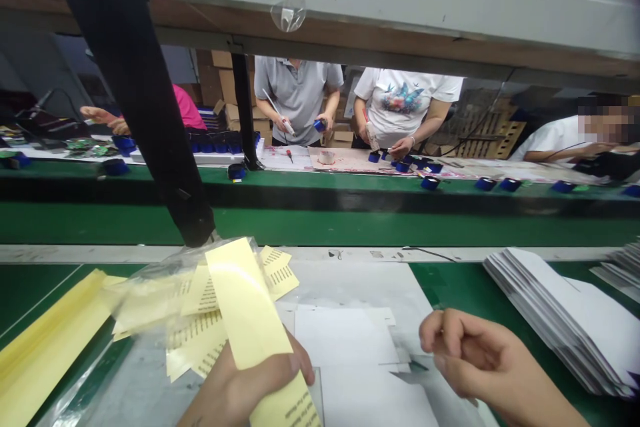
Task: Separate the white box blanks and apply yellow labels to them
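My left hand [235, 390] is low in the middle of the view, shut on a bunch of pale yellow printed label strips [245, 300] and a clear plastic bag [145, 300]. More yellow strips [47, 360] lie in a long pile to its left. My right hand [473, 353] hovers to the right with its fingers curled, and nothing shows in it. Beneath and between my hands lie flat white card blanks [345, 337]. A tall fanned stack of white cards [560, 320] sits to the right of my right hand.
A green conveyor belt [350, 227] runs across the view, carrying several blue parts [430, 183]. A black strap [135, 80] hangs at the left from a grey overhead beam [350, 20]. Co-workers stand beyond the belt, handling blue parts, with cardboard boxes [225, 83] behind them.
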A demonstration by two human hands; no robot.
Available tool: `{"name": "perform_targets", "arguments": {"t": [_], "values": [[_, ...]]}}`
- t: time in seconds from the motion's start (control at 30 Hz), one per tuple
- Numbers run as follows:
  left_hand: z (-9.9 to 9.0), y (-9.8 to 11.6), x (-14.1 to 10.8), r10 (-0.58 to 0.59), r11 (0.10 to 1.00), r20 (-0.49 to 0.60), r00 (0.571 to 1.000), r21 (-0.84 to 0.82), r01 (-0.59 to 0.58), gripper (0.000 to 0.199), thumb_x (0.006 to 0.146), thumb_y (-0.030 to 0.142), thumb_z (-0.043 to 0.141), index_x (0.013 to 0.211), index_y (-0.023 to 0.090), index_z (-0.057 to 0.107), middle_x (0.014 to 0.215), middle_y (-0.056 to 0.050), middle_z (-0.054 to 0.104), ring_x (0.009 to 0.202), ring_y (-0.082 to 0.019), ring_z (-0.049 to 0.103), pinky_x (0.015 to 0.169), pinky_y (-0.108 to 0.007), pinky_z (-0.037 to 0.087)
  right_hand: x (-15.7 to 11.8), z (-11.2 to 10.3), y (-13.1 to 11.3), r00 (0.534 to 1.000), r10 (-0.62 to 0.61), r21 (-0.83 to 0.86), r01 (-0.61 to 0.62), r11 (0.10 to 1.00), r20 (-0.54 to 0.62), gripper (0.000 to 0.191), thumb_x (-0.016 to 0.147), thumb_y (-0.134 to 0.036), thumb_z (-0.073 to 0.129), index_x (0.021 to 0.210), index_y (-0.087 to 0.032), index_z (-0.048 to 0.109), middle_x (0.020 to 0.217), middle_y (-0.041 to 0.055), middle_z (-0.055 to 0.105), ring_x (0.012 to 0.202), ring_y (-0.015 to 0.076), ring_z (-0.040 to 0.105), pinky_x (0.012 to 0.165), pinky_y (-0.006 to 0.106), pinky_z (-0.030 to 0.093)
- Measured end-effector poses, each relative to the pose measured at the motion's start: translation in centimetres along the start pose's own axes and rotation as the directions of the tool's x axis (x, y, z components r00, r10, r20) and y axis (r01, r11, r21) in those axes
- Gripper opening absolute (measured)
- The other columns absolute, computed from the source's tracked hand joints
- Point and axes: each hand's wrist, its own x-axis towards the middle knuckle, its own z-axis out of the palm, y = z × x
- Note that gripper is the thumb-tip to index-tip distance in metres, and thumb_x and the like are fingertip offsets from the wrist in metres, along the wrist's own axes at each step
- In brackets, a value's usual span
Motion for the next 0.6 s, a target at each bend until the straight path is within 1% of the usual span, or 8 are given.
{"name": "perform_targets", "arguments": {"t": [0.07, 0.1, 0.13, 0.17, 0.27, 0.47, 0.53, 0.6], "values": [[0.1, 0.1, -0.1, -0.023, 1.0, -0.026, 0.999, -0.01, 0.022, 0.028, 0.072, 0.047, 0.068, 0.067, 0.02, 0.067, 0.079, -0.004, 0.066, 0.079, -0.023, 0.055, 0.073, -0.033, 0.04, 0.1, -0.3, 0.8, 0.997, -0.06, -0.019, 0.059, 0.998, -0.04, 0.03, 0.057, -0.019, 0.077, 0.053, -0.023, 0.047, 0.063, 0.0019, 0.057, 0.081, 0.0221, 0.058, 0.054, 0.023, 0.039], [0.2, 0.2, -0.2, -0.037, 0.999, -0.043, 0.998, -0.014, 0.037, 0.028, 0.071, 0.048, 0.067, 0.067, 0.02, 0.067, 0.079, -0.004, 0.066, 0.079, -0.023, 0.055, 0.073, -0.033, 0.04, 0.1, -0.5, 1.2, 0.995, -0.085, -0.034, 0.083, 0.996, -0.052, 0.03, 0.058, -0.019, 0.076, 0.053, -0.024, 0.047, 0.06, 0.0026, 0.056, 0.094, 0.0261, 0.058, 0.059, 0.024, 0.041], [0.3, 0.3, -0.3, -0.047, 0.999, -0.054, 0.997, -0.014, 0.047, 0.028, 0.071, 0.048, 0.067, 0.067, 0.02, 0.067, 0.079, -0.003, 0.065, 0.079, -0.023, 0.055, 0.072, -0.033, 0.04, 0.2, -0.6, 1.5, 0.993, -0.098, -0.049, 0.095, 0.994, -0.059, 0.031, 0.058, -0.02, 0.076, 0.053, -0.025, 0.046, 0.06, 0.0036, 0.057, 0.101, 0.0279, 0.056, 0.062, 0.025, 0.042], [0.4, 0.4, -0.4, -0.05, 0.999, -0.06, 0.997, -0.009, 0.05, 0.027, 0.07, 0.048, 0.066, 0.067, 0.02, 0.067, 0.078, -0.003, 0.065, 0.078, -0.023, 0.054, 0.073, -0.033, 0.04, 0.2, -0.8, 1.7, 0.993, -0.101, -0.06, 0.097, 0.993, -0.067, 0.032, 0.059, -0.021, 0.076, 0.053, -0.025, 0.045, 0.063, 0.0043, 0.059, 0.101, 0.0278, 0.056, 0.064, 0.026, 0.042], [0.4, 0.3, -0.5, -0.043, 0.999, -0.06, 0.997, 0.019, 0.044, 0.026, 0.072, 0.046, 0.064, 0.068, 0.02, 0.066, 0.078, -0.004, 0.064, 0.079, -0.022, 0.054, 0.074, -0.033, 0.04, 0.0, -1.0, 2.0, 0.99, -0.092, -0.053, 0.087, 0.995, -0.107, 0.034, 0.059, -0.025, 0.079, 0.054, -0.023, 0.046, 0.076, 0.0037, 0.065, 0.077, 0.0196, 0.056, 0.061, 0.026, 0.041], [0.3, 0.0, -0.3, -0.042, 0.999, -0.065, 0.997, -0.009, 0.041, 0.025, 0.072, 0.044, 0.064, 0.069, 0.019, 0.066, 0.079, -0.004, 0.065, 0.079, -0.023, 0.055, 0.074, -0.034, 0.041, -0.6, -0.2, 1.4, 0.997, -0.041, 0.059, 0.045, 0.997, -0.073, 0.045, 0.061, -0.051, 0.085, 0.058, -0.02, 0.053, 0.062, -0.0016, 0.056, 0.054, 0.0093, 0.042, 0.046, 0.021, 0.031], [0.2, -0.1, -0.2, -0.041, 0.999, -0.058, 0.997, -0.019, 0.04, 0.026, 0.071, 0.045, 0.066, 0.068, 0.02, 0.067, 0.079, -0.005, 0.065, 0.081, -0.024, 0.055, 0.075, -0.034, 0.041, -0.7, 0.1, 1.3, 0.996, -0.002, 0.105, 0.011, 0.994, -0.084, 0.048, 0.057, -0.054, 0.087, 0.06, -0.019, 0.054, 0.06, -0.0032, 0.055, 0.05, 0.0068, 0.039, 0.042, 0.019, 0.029], [0.0, -0.4, 0.0, -0.026, 0.999, -0.042, 0.999, -0.024, 0.025, 0.028, 0.072, 0.047, 0.067, 0.068, 0.02, 0.068, 0.08, -0.005, 0.065, 0.081, -0.024, 0.055, 0.074, -0.034, 0.041, -0.8, 0.2, 1.4, 0.996, 0.036, 0.138, -0.025, 0.99, -0.08, 0.048, 0.056, -0.052, 0.089, 0.061, -0.019, 0.054, 0.059, -0.0042, 0.055, 0.047, 0.0056, 0.04, 0.041, 0.018, 0.032]]}}
